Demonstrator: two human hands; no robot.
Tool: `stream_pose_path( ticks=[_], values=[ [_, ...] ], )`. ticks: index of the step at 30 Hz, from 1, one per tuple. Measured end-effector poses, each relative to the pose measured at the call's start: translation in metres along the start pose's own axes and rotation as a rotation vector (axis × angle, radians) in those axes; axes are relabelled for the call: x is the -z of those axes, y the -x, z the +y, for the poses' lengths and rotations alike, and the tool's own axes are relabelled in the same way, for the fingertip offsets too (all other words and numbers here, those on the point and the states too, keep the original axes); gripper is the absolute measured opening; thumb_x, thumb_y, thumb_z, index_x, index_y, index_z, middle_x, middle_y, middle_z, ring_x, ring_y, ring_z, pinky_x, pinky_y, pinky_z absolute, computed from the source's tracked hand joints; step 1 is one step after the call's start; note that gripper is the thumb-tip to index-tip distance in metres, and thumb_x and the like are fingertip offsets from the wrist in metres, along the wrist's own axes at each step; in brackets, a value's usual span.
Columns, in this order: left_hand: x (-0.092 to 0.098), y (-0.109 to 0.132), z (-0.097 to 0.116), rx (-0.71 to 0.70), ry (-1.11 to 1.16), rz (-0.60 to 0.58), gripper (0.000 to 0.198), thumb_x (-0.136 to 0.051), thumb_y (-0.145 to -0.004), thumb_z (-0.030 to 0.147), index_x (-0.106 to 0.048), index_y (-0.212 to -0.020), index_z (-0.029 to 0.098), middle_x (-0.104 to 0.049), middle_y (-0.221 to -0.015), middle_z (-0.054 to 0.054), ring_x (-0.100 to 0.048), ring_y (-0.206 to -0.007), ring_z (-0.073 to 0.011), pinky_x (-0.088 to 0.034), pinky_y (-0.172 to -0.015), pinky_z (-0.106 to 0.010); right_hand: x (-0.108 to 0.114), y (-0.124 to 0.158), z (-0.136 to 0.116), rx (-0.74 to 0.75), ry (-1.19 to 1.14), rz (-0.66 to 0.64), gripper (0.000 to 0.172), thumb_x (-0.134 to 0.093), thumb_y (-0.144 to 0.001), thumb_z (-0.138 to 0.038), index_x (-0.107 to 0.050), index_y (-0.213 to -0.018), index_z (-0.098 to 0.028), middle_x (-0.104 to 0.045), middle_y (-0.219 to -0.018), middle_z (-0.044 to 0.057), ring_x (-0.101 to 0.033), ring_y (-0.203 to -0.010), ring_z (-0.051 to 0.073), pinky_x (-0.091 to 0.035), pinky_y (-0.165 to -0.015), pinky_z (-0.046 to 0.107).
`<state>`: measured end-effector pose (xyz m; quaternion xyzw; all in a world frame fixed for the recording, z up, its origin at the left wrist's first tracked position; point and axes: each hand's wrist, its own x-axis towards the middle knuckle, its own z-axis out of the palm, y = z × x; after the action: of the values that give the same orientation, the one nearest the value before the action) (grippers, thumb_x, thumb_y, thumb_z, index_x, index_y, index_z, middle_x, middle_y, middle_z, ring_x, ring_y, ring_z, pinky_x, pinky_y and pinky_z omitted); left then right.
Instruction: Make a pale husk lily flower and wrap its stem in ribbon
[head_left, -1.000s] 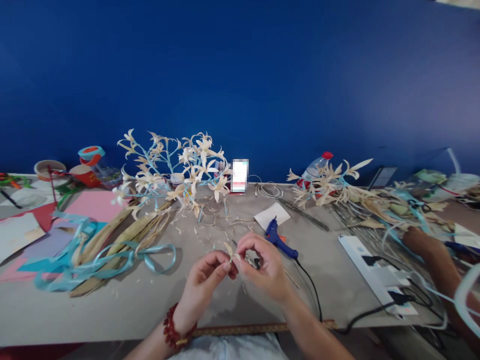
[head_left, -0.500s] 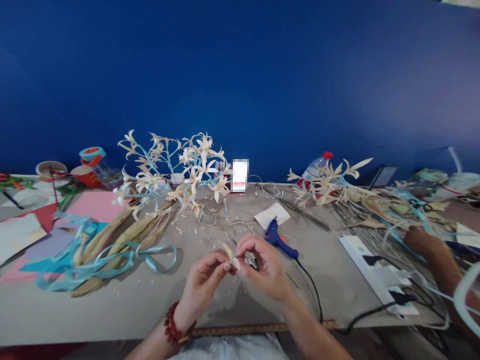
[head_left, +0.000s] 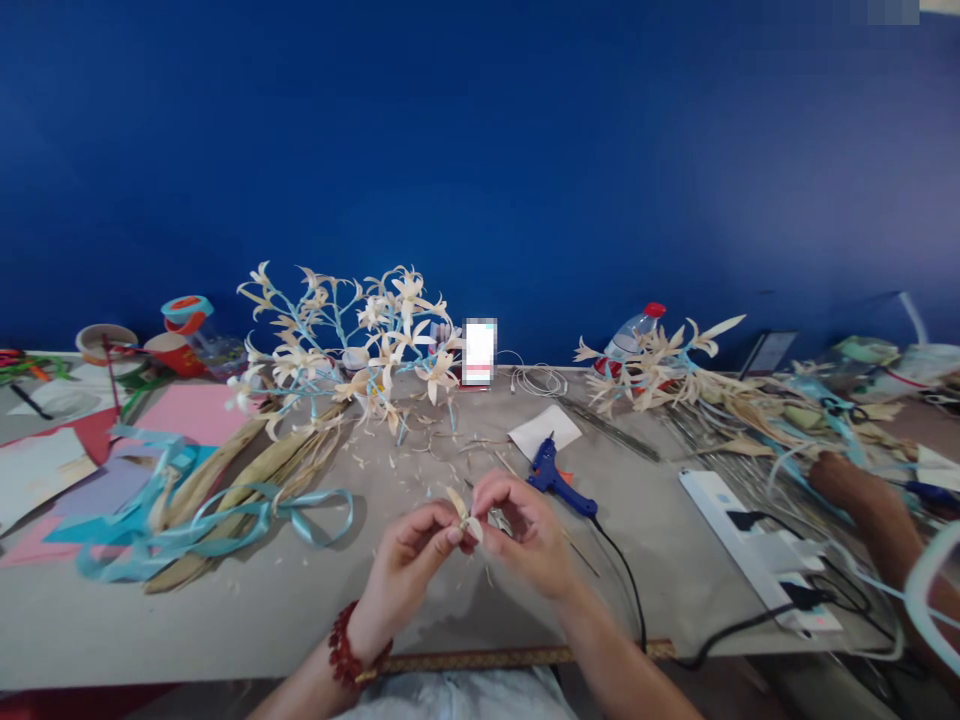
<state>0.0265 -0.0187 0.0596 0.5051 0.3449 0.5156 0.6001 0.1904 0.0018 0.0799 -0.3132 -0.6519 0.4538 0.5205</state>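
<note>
Between both hands, just above the table, is a small cream petal flower (head_left: 457, 501), partly hidden by fingers. My left hand (head_left: 415, 552), with a red bead bracelet (head_left: 343, 646) at the wrist, pinches its base between thumb and forefinger. My right hand (head_left: 529, 535) is closed at a pale petal (head_left: 474, 528) on the flower's right side, thumb and finger pressed on it. Beyond my right hand lies a blue glue gun (head_left: 559, 478), its nozzle over a white paper piece (head_left: 545, 432). Petal scraps are scattered on the table past my hands.
Cream flowers on blue stems (head_left: 341, 335) stand at back left. Dried husks (head_left: 247, 490) and blue ribbon (head_left: 322, 515) lie left. A power strip (head_left: 739, 545) with black cords is right, by another person's hand (head_left: 844, 485). More flowers (head_left: 660, 375) rest near a bottle (head_left: 634, 330).
My hands stay almost in place, with the petal at the right turned slightly between the fingers. The other person's hand at the right has hardly moved.
</note>
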Motion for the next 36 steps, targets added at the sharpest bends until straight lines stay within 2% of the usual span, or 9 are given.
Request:
stream_pose_path(
  ticks=[8, 12, 16, 19, 22, 25, 32, 36],
  values=[
    [0.0, 0.0, 0.001, 0.033, 0.015, 0.002, 0.015, -0.064, -0.085, 0.027, -0.067, -0.076, 0.016, -0.066, -0.072, -0.003, -0.06, -0.071, -0.0151, -0.046, -0.069, -0.025, 0.001, 0.001, -0.002, -0.011, 0.022, 0.023, 0.007, -0.065, -0.083, -0.026, -0.061, -0.081, -0.021, -0.058, -0.081, 0.003, -0.057, -0.078, 0.018, -0.046, -0.069, 0.029],
    [0.002, -0.001, 0.0, 0.05, 0.033, -0.025, 0.015, -0.061, -0.088, 0.027, -0.067, -0.078, 0.016, -0.066, -0.075, -0.004, -0.06, -0.074, -0.0154, -0.045, -0.074, -0.026, 0.003, 0.005, 0.0, -0.045, 0.002, 0.047, 0.011, -0.057, -0.089, -0.03, -0.062, -0.086, -0.021, -0.058, -0.085, 0.003, -0.057, -0.077, 0.017, -0.047, -0.069, 0.029],
    [0.004, -0.004, -0.004, 0.115, 0.148, -0.043, 0.016, -0.061, -0.088, 0.027, -0.066, -0.08, 0.015, -0.066, -0.075, -0.003, -0.058, -0.072, -0.0145, -0.044, -0.075, -0.027, 0.002, 0.011, 0.01, -0.103, 0.015, 0.115, 0.023, -0.046, -0.097, -0.031, -0.063, -0.087, -0.021, -0.059, -0.08, 0.002, -0.056, -0.069, 0.015, -0.046, -0.065, 0.027],
    [0.004, -0.007, -0.007, 0.194, 0.275, -0.052, 0.015, -0.064, -0.086, 0.027, -0.066, -0.08, 0.014, -0.066, -0.074, -0.003, -0.058, -0.07, -0.0138, -0.044, -0.073, -0.027, -0.004, 0.015, 0.017, -0.157, 0.019, 0.14, 0.018, -0.053, -0.094, -0.032, -0.064, -0.087, -0.02, -0.06, -0.078, 0.001, -0.058, -0.069, 0.014, -0.048, -0.064, 0.025],
    [0.004, -0.011, -0.01, 0.282, 0.398, -0.054, 0.016, -0.07, -0.081, 0.028, -0.066, -0.077, 0.013, -0.064, -0.068, -0.002, -0.057, -0.065, -0.0131, -0.045, -0.069, -0.026, -0.011, 0.018, 0.021, -0.199, -0.127, 0.108, 0.011, -0.062, -0.088, -0.031, -0.065, -0.091, -0.022, -0.06, -0.082, 0.001, -0.061, -0.067, 0.014, -0.052, -0.064, 0.027],
    [0.006, -0.013, -0.013, 0.349, 0.456, -0.066, 0.018, -0.074, -0.077, 0.03, -0.067, -0.075, 0.013, -0.063, -0.064, -0.002, -0.057, -0.061, -0.012, -0.044, -0.064, -0.024, -0.018, 0.018, 0.023, -0.237, -0.32, 0.116, 0.011, -0.068, -0.083, -0.031, -0.066, -0.089, -0.022, -0.058, -0.081, 0.0, -0.062, -0.06, 0.013, -0.055, -0.059, 0.028],
    [0.011, -0.017, -0.015, 0.41, 0.434, -0.133, 0.021, -0.076, -0.075, 0.032, -0.068, -0.075, 0.013, -0.065, -0.063, -0.002, -0.057, -0.058, -0.011, -0.044, -0.061, -0.023, -0.024, 0.015, 0.028, -0.36, -0.546, 0.173, 0.014, -0.079, -0.071, -0.029, -0.069, -0.076, -0.021, -0.059, -0.071, -0.002, -0.06, -0.052, 0.012, -0.055, -0.051, 0.026],
    [0.009, -0.016, -0.015, 0.391, 0.384, -0.113, 0.022, -0.077, -0.074, 0.032, -0.067, -0.072, 0.013, -0.066, -0.065, -0.003, -0.058, -0.06, -0.0122, -0.045, -0.062, -0.023, -0.025, 0.015, 0.03, -0.405, -0.609, 0.194, 0.017, -0.081, -0.069, -0.026, -0.065, -0.069, -0.02, -0.058, -0.066, -0.003, -0.057, -0.051, 0.011, -0.053, -0.049, 0.024]
  ],
)
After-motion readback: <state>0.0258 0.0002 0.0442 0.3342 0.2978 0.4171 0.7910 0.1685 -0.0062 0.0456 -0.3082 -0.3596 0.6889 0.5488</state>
